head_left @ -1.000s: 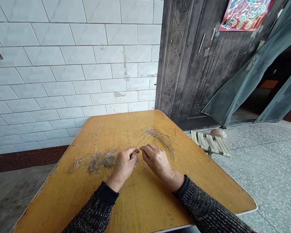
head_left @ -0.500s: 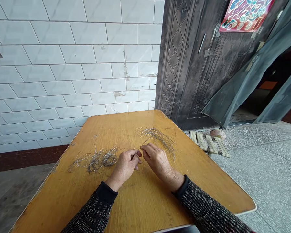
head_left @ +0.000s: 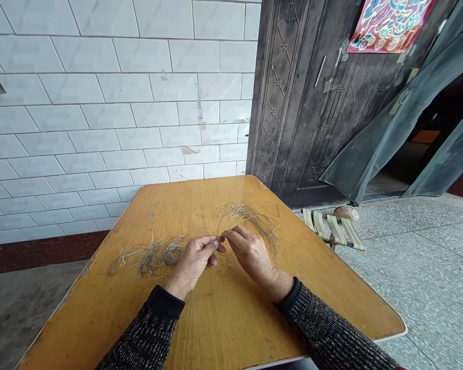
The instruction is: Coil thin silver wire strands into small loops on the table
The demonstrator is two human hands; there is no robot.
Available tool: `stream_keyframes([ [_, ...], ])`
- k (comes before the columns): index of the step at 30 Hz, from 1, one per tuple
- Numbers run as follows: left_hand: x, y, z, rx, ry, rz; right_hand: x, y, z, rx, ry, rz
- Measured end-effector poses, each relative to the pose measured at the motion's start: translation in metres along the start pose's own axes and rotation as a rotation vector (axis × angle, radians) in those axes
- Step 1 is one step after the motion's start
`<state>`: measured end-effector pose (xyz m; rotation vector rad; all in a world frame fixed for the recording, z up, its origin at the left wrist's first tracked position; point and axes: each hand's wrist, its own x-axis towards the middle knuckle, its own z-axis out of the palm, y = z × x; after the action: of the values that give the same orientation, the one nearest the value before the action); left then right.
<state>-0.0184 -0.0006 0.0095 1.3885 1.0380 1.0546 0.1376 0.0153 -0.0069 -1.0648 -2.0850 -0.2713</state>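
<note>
Over the middle of the wooden table (head_left: 224,318), my left hand (head_left: 196,257) pinches a thin wire (head_left: 218,226) between thumb and forefinger. One end of the wire rises above the fingertips, and a curved part shows below them. My right hand (head_left: 250,254) is closed on the same wire, its fingertips almost touching those of the left. To the left of my hands lie coiled bundles of thin silvery wire (head_left: 154,257). A looser spread of straighter wires (head_left: 254,218) lies just beyond my right hand.
A white tiled wall (head_left: 158,113) stands behind the table. A dark patterned door (head_left: 293,113) and a grey-green curtain (head_left: 389,133) are at the right. A low strap-seat stool (head_left: 334,228) stands on the speckled floor (head_left: 428,267) past the table's right edge.
My left hand has turned slightly and shifted a little left, its thumb now flatter on the wire. The wire's free end points more upright. My right hand has barely moved.
</note>
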Motion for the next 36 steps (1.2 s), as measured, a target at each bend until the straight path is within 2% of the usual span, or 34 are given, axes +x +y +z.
stream_keyframes([
  [3,0.002,-0.003,-0.003,-0.062,0.014,-0.010,-0.001,0.001,0.000,-0.028,-0.003,0.007],
  [7,0.001,-0.001,-0.003,-0.021,-0.015,-0.010,-0.002,0.001,0.002,-0.038,-0.019,-0.012],
  [17,0.001,0.001,-0.005,0.032,-0.091,-0.023,-0.001,-0.001,0.004,0.095,-0.047,0.001],
  [19,0.000,0.000,-0.003,0.010,-0.064,-0.030,0.000,-0.002,0.005,0.222,-0.032,0.077],
  [24,0.000,-0.002,-0.001,-0.109,0.049,-0.051,0.008,-0.002,0.003,0.784,-0.040,0.472],
  [26,0.001,-0.002,-0.001,-0.131,0.104,-0.029,0.010,-0.003,-0.001,0.950,-0.071,0.575],
  [31,0.002,0.000,-0.002,-0.162,0.192,-0.004,0.012,-0.005,-0.007,1.216,-0.165,0.657],
  [36,0.003,-0.002,-0.004,-0.277,0.119,-0.057,0.009,-0.003,-0.002,1.509,-0.254,0.711],
])
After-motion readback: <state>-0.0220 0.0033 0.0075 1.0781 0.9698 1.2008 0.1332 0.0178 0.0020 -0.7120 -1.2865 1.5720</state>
